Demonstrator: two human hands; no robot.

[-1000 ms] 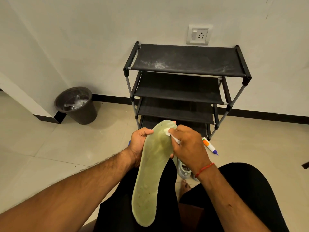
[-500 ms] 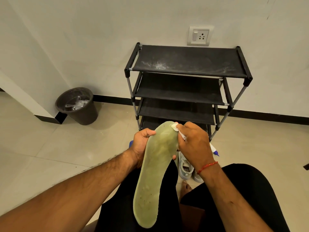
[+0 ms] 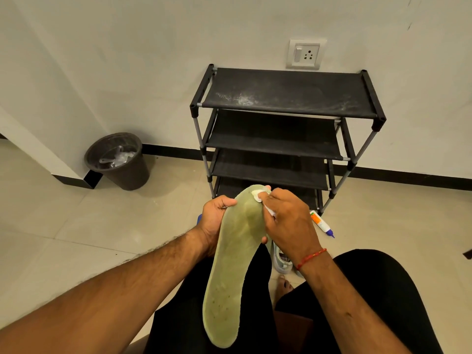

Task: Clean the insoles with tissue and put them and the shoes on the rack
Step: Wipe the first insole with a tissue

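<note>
your left grip (image 3: 215, 221) curls round one green insole (image 3: 229, 264) in front of the four-shelf rack (image 3: 288, 93); your right grip (image 3: 288, 221) pinches one white tissue (image 3: 256, 194) against the insole's tip.

shoe (image 3: 280, 263) mostly behind right hand (image 3: 288, 221), tissue (image 3: 256, 193) largely under fingers (image 3: 275, 198)

Insole (image 3: 229, 264): pale green and long, with dark specks near the heel. I see it raised in front of the rack (image 3: 288, 93), toe end toward the lowest shelf, with the left hand (image 3: 217, 221) gripping its left edge.
Tissue (image 3: 258, 195): a small white wad pressed on the insole's toe end by the right hand (image 3: 288, 221).
Shoe (image 3: 281, 261): pale, on the floor in front of the rack; from here it is mostly hidden.
Rack: black, four shelves, with dusty streaks on top.
</note>
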